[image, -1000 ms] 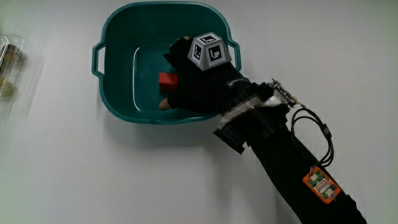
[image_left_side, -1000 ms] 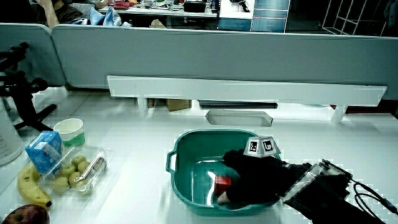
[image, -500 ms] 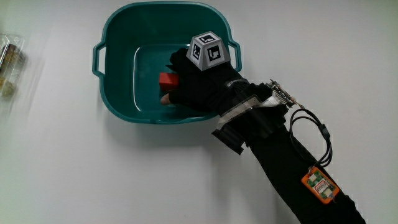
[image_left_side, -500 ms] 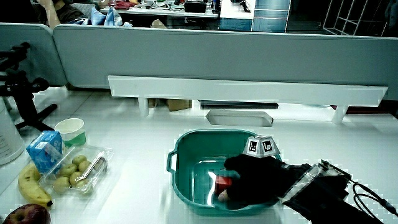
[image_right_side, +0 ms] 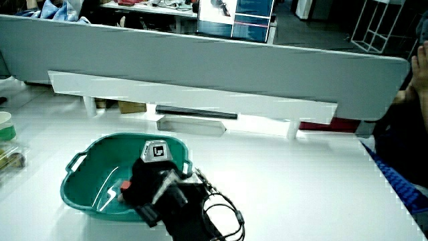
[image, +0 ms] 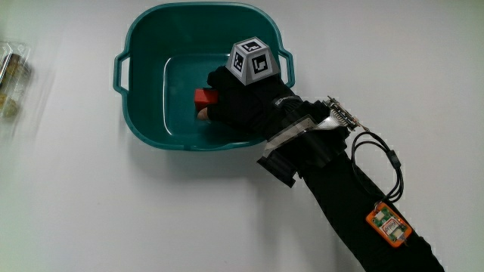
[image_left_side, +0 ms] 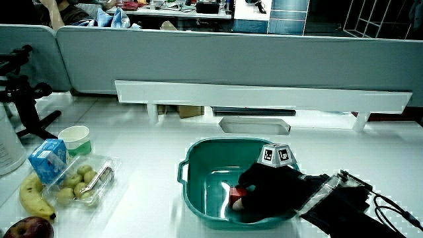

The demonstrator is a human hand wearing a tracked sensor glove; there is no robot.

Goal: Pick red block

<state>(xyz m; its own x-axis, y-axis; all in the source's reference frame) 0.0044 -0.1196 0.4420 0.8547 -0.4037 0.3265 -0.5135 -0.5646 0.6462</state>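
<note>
We see one red block (image: 203, 97) inside the single teal basin (image: 144, 45), our hand (image: 240, 102) grasping it. Only a side view shows one cup (image_left_side: 74, 139), one blue carton (image_left_side: 47, 160) and one banana (image_left_side: 31, 197) on the counter (image_left_side: 145, 211).

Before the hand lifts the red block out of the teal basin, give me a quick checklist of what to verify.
1. Hand is inside the teal basin: ok.
2. Fingers closed around the red block: ok, though most of the block is hidden by the glove.
3. Block clear of the basin floor: cannot tell.
4. Nothing else in the basin to snag: ok.
5. Forearm crosses the basin rim nearest the person; contact with the rim: cannot tell.
6. Fruit tray stands apart from the basin: ok.
</note>
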